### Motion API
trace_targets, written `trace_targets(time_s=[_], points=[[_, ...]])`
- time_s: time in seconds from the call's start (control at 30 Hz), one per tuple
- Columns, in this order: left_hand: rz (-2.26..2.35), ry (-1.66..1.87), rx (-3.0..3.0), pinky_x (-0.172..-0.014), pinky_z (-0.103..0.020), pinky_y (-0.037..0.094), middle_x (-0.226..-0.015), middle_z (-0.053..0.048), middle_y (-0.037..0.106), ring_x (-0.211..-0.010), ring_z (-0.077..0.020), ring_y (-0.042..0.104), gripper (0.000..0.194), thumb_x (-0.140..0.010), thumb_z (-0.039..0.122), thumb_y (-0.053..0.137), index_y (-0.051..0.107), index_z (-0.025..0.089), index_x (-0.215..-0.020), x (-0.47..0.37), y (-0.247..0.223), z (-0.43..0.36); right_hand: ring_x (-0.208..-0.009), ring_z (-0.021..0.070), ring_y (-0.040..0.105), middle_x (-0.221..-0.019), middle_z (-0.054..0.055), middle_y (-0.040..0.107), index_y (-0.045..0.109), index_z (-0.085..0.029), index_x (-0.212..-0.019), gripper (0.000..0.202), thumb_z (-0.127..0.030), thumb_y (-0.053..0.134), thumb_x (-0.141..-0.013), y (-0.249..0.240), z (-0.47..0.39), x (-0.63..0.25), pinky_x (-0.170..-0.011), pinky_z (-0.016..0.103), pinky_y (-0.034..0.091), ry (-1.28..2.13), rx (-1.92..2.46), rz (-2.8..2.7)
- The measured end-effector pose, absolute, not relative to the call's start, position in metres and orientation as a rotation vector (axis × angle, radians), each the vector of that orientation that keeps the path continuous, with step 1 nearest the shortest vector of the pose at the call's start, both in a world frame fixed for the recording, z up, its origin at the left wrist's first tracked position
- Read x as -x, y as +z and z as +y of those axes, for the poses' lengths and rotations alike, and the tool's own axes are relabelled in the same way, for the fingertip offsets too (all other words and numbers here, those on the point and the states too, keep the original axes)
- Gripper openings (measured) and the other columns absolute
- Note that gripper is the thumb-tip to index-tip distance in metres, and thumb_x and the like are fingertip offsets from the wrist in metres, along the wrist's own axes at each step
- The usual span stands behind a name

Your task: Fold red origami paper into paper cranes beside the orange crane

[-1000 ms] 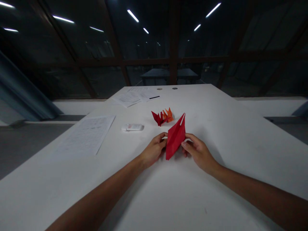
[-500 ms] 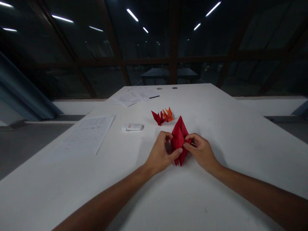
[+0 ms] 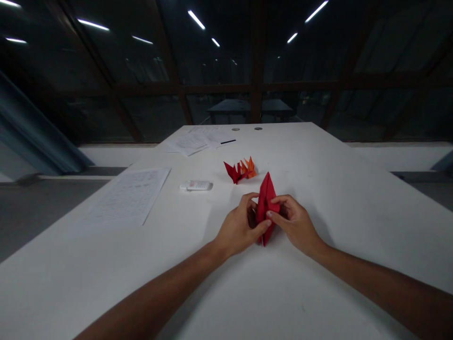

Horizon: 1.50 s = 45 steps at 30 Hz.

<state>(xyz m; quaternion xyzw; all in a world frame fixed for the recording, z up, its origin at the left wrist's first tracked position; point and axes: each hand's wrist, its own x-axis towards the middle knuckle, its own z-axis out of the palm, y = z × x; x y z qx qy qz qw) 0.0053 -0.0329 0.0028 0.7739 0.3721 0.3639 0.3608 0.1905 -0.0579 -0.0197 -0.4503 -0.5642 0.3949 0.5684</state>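
Note:
A red folded origami paper (image 3: 266, 200), diamond-shaped with a pointed top, stands upright between my hands over the table. My left hand (image 3: 241, 225) is closed on its left side, thumb across the lower front and fingers partly hidden behind. From the right, my right hand (image 3: 294, 223) pinches a flap near the middle between thumb and fingers. Just beyond the paper sit a dark red origami crane (image 3: 234, 174) and an orange origami crane (image 3: 249, 167), close together.
On the white table (image 3: 226, 293), a white tube-like item (image 3: 196, 185) lies left of the cranes. A written sheet (image 3: 130, 193) lies at the left, with more papers (image 3: 194, 140) and a black pen (image 3: 228, 141) farther back. Dark windows stand behind the table.
A flap of the red paper has been turned over toward the right, so the front now shows a narrower face with a centre crease. Both hands keep their hold.

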Motion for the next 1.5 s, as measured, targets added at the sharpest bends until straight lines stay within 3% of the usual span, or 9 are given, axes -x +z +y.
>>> trace_targets(time_s=[0.23,0.4,0.6,0.7,0.8,1.07,1.3,1.5], points=[[1.001,1.037,-1.905,-0.059,-0.025,0.037,-0.070,0.005,0.052,-0.059,-0.0127,0.047,0.035,-0.099,0.035,0.048,0.043,0.023,-0.131,-0.0020,0.0042,-0.0269,-0.085,0.0197,0.062,-0.094,0.003,0.068,0.065,-0.025,-0.104,0.019,-0.035,0.070,-0.089,-0.0188,-0.0617,-0.1900,-0.079,0.034,0.050,0.912,1.076,-1.401],[0.957,1.059,-1.780,-0.057,-0.025,0.037,-0.077,0.002,0.060,-0.060,-0.0132,0.050,0.037,-0.100,0.042,0.047,0.045,0.024,-0.131,-0.0004,0.0029,-0.0236,-0.081,0.0192,0.062,-0.090,0.002,0.066,0.064,-0.024,-0.097,0.018,-0.038,0.071,-0.087,-0.0207,-0.0583,-0.1911,-0.075,0.033,0.049,0.905,1.102,-1.383],[0.920,1.088,-1.939,-0.084,-0.030,0.047,-0.105,-0.005,0.068,-0.091,-0.0186,0.064,0.030,-0.102,0.035,0.043,0.056,0.023,-0.126,-0.0008,0.0049,-0.0268,-0.081,0.0196,0.061,-0.087,0.003,0.064,0.061,-0.023,-0.087,0.024,-0.045,0.070,-0.087,-0.0162,-0.0574,-0.1910,-0.074,0.033,0.051,0.847,1.173,-1.421],[0.888,1.054,-2.075,-0.097,-0.032,0.046,-0.122,-0.006,0.066,-0.108,-0.0194,0.063,0.031,-0.104,0.030,0.040,0.056,0.023,-0.129,-0.0015,0.0038,-0.0275,-0.081,0.0200,0.062,-0.091,0.003,0.065,0.059,-0.024,-0.097,0.028,-0.046,0.072,-0.086,-0.0181,-0.0572,-0.1907,-0.070,0.032,0.052,0.824,1.171,-1.429],[0.885,1.031,-2.141,-0.099,-0.033,0.047,-0.128,-0.007,0.064,-0.112,-0.0198,0.063,0.033,-0.103,0.027,0.040,0.054,0.024,-0.132,-0.0016,0.0003,-0.0258,-0.084,0.0202,0.063,-0.099,0.004,0.066,0.055,-0.025,-0.109,0.036,-0.045,0.072,-0.085,-0.0211,-0.0569,-0.1904,-0.071,0.032,0.053,0.822,1.172,-1.423],[0.902,0.987,-2.232,-0.090,-0.034,0.052,-0.121,-0.006,0.065,-0.103,-0.0197,0.064,0.036,-0.093,0.016,0.052,0.054,0.025,-0.127,-0.0009,-0.0037,-0.0260,-0.082,0.0203,0.064,-0.098,0.003,0.067,0.050,-0.025,-0.112,0.044,-0.042,0.075,-0.081,-0.0217,-0.0562,-0.1899,-0.076,0.034,0.053,0.797,1.284,-1.457],[0.930,0.962,-2.159,-0.069,-0.027,0.048,-0.103,-0.002,0.063,-0.078,-0.0136,0.060,0.022,-0.089,0.020,0.059,0.053,0.022,-0.110,-0.0032,-0.0003,-0.0290,-0.094,0.0210,0.064,-0.102,0.003,0.066,0.052,-0.025,-0.107,0.028,-0.028,0.068,-0.084,-0.0204,-0.0556,-0.1915,-0.085,0.034,0.050,0.745,1.266,-1.480],[0.937,0.956,-2.130,-0.069,-0.027,0.047,-0.098,0.000,0.061,-0.076,-0.0123,0.057,0.020,-0.087,0.019,0.061,0.053,0.022,-0.105,-0.0041,-0.0009,-0.0275,-0.091,0.0203,0.065,-0.100,0.003,0.066,0.053,-0.025,-0.106,0.022,-0.030,0.064,-0.088,-0.0190,-0.0561,-0.1923,-0.080,0.033,0.051,0.751,1.245,-1.478]])
